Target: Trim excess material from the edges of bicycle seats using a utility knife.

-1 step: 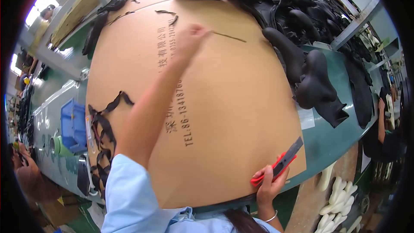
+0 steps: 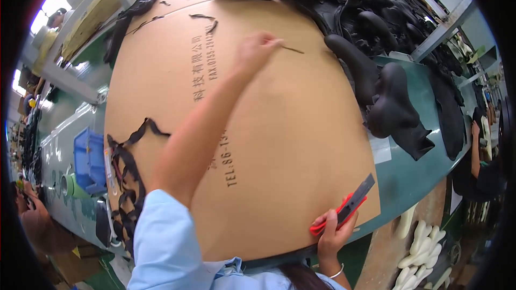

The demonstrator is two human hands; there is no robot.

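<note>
My left hand (image 2: 258,51) reaches across the large brown cardboard sheet (image 2: 285,156), its fingers closed and slightly blurred. At its fingertips is a thin dark strip (image 2: 294,50), the near end pinched or covered by the fingers, the other end lying on the cardboard. My right hand (image 2: 332,232) is wrapped round a red and black utility knife (image 2: 344,212) at the front right edge of the sheet. The knife's tip points up and to the right. Small black scraps (image 2: 202,16) lie just beyond my left hand.
Black padded pieces (image 2: 371,27) are heaped at the back and right. Tangled black strips (image 2: 128,166) lie at the left edge, beside a blue bin (image 2: 90,160). Pale moulded forms (image 2: 422,244) sit at lower right. Other people are at both sides.
My left hand has moved right along the thin dark strip, so less of it shows. The strip's far end stays about where it was. My right hand still holds the knife.
</note>
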